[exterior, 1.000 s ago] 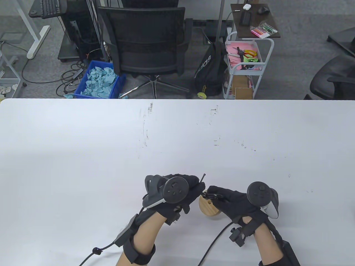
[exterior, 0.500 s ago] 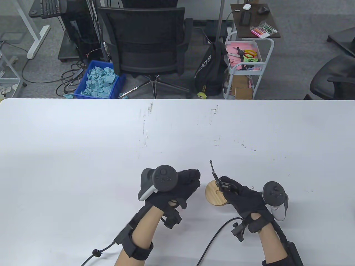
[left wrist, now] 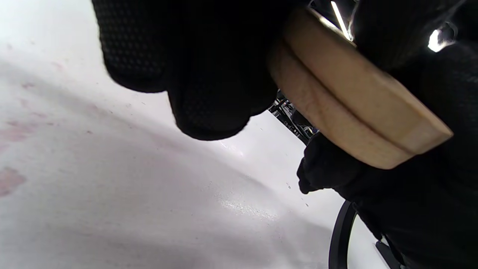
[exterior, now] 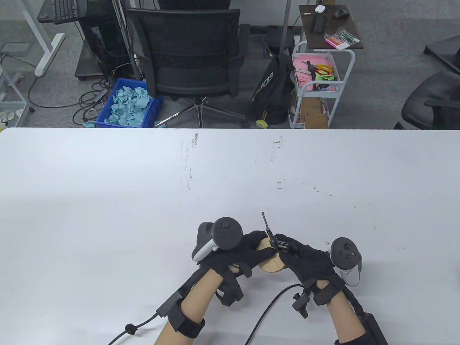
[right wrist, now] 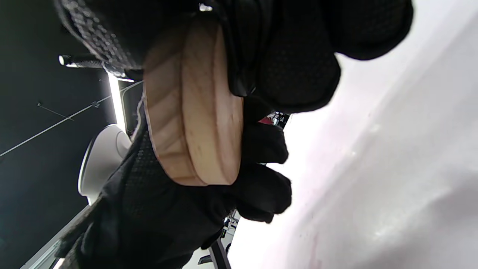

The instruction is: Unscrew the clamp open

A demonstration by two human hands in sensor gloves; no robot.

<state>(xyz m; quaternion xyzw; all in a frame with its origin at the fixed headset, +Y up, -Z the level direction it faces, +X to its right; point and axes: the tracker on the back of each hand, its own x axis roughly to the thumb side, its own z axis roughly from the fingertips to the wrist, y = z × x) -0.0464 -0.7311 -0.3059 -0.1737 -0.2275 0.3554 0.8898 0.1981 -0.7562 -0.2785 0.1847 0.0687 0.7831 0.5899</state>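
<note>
— Since half a second back, what has moved?

— Both hands have closed in on each other. Before, the left hand [exterior: 248, 251] hung apart from the round pale wooden disc [exterior: 270, 265]; its gloved fingers now wrap the disc's left side. The disc had lain flat and in full sight; it is now tipped up and mostly covered.

— And the right hand [exterior: 305, 260]?

— It has drifted a little left with the piece. Its fingers are curled around the small black metal screw clamp [exterior: 282, 246] on the disc's top right edge. The clamp's thin black threaded rod [exterior: 266, 224] sticks up and away past the fingertips, leaning slightly left.

— Where is the whole thing?

— Near the front edge of the white table [exterior: 107, 201], between the two hands. In the wrist views the disc [left wrist: 358, 97] looks like two wooden layers stacked face to face, held clear of the tabletop.

— Can you see the clamp's jaws?

— No, the gloves hide them. In the right wrist view the left hand's fingers [right wrist: 261, 190] cup the disc [right wrist: 194, 112] from below.

— Anything else?

— Black cables [exterior: 273, 309] trail from both wrists toward the near edge.
</note>
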